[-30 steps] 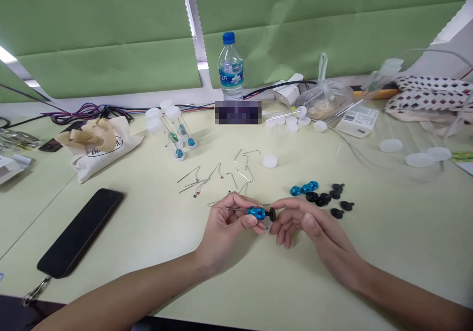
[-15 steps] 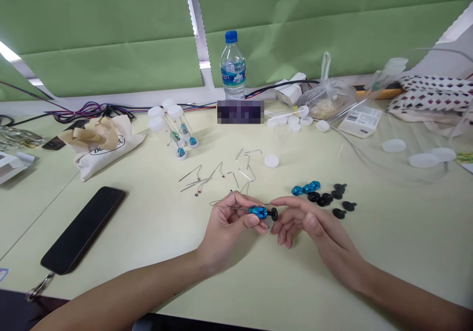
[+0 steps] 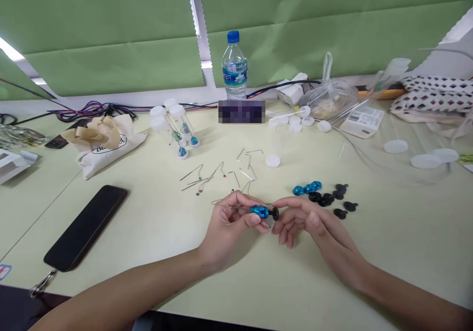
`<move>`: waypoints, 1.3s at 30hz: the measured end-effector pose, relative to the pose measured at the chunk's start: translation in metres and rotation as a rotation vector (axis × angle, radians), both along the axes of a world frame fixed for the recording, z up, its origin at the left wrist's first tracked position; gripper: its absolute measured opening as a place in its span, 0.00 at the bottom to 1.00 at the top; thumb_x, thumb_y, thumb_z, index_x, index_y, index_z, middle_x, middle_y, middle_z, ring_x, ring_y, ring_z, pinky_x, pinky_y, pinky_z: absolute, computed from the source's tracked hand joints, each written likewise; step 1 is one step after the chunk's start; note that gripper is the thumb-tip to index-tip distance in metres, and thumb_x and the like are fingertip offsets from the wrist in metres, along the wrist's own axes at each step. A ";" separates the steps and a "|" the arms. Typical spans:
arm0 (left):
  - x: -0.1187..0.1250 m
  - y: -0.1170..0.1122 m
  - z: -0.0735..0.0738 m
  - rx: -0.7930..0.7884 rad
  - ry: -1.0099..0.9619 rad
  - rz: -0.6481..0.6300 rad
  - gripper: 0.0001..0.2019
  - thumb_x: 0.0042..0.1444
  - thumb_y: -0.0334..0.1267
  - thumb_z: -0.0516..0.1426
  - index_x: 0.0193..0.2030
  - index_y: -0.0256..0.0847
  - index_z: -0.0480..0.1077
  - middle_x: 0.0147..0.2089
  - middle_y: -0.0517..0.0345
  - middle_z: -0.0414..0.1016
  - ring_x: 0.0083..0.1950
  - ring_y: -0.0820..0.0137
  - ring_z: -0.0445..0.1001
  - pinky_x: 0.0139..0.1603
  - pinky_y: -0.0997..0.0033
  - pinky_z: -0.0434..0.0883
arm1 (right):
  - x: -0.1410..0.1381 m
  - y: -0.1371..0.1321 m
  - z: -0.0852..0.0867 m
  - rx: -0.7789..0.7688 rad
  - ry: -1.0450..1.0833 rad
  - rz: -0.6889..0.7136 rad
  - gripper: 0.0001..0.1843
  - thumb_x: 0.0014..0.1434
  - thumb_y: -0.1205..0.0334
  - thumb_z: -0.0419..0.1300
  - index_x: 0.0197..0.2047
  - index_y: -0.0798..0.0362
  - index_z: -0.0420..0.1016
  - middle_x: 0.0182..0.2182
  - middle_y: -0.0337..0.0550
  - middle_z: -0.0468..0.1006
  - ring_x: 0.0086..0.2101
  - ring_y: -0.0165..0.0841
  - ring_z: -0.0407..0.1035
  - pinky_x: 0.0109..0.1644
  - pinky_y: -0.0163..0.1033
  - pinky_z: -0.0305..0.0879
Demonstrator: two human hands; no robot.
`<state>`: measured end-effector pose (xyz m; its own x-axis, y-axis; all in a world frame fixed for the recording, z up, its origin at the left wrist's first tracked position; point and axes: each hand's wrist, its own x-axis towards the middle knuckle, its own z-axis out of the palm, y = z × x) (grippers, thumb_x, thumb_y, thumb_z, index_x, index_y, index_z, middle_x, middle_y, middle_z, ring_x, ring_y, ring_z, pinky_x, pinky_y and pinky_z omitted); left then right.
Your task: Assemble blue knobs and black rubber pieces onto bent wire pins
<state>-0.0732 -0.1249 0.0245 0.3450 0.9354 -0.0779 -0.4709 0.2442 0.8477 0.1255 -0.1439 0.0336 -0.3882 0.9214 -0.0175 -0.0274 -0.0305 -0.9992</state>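
Note:
My left hand [image 3: 231, 227] pinches a small blue metal part [image 3: 259, 212] between thumb and fingers, just above the table. A black disc-headed piece [image 3: 274, 214] sticks out of its right end, and a thin wire runs out of its left. Close beside the black disc is my right hand [image 3: 310, 225], fingers apart and loosely bent, holding nothing that I can see. To the right lie several blue parts [image 3: 307, 188] and loose black discs with stems [image 3: 327, 199]. Thin wires with small coloured ends [image 3: 199, 191] and bent hex keys [image 3: 247, 173] are scattered beyond my left hand.
A phone [image 3: 86, 227] and a cloth pouch [image 3: 107, 146] lie at left. Capped clear tubes [image 3: 177, 129] stand near the back, left of a water bottle [image 3: 235, 70]. White caps [image 3: 273, 161], a plastic bag [image 3: 328, 99] and more clear tubes [image 3: 395, 146] occupy the right.
Both hands hold nearly the same pose, and the blue part stays in my left hand. The whole view has shifted very slightly.

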 end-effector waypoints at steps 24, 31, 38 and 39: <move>0.000 0.001 0.000 -0.002 -0.030 -0.015 0.04 0.54 0.31 0.64 0.34 0.35 0.72 0.37 0.58 0.78 0.31 0.76 0.78 0.36 0.77 0.76 | 0.001 0.001 -0.003 -0.002 0.016 0.015 0.26 0.67 0.41 0.44 0.54 0.50 0.68 0.34 0.45 0.79 0.32 0.34 0.73 0.34 0.37 0.70; -0.001 0.000 -0.001 0.001 -0.039 -0.018 0.04 0.54 0.30 0.64 0.34 0.36 0.72 0.38 0.58 0.78 0.31 0.76 0.78 0.36 0.77 0.76 | 0.002 0.001 -0.003 0.005 0.007 0.009 0.27 0.66 0.40 0.44 0.53 0.50 0.69 0.34 0.46 0.79 0.31 0.34 0.73 0.34 0.38 0.70; 0.000 0.000 -0.002 0.019 -0.051 -0.015 0.03 0.55 0.30 0.63 0.34 0.36 0.72 0.40 0.57 0.79 0.32 0.76 0.78 0.36 0.76 0.77 | 0.002 0.001 -0.003 0.006 0.002 0.012 0.26 0.67 0.41 0.43 0.53 0.51 0.69 0.34 0.46 0.79 0.32 0.34 0.73 0.34 0.38 0.70; 0.000 0.000 -0.002 0.019 -0.051 -0.015 0.03 0.55 0.30 0.63 0.34 0.36 0.72 0.40 0.57 0.79 0.32 0.76 0.78 0.36 0.76 0.77 | 0.001 0.001 -0.002 0.007 0.002 0.010 0.26 0.67 0.41 0.43 0.53 0.51 0.69 0.34 0.46 0.79 0.32 0.34 0.73 0.34 0.38 0.70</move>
<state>-0.0734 -0.1245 0.0229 0.3616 0.9314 -0.0421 -0.5104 0.2356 0.8270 0.1268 -0.1425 0.0314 -0.3972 0.9177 -0.0108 -0.0288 -0.0243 -0.9993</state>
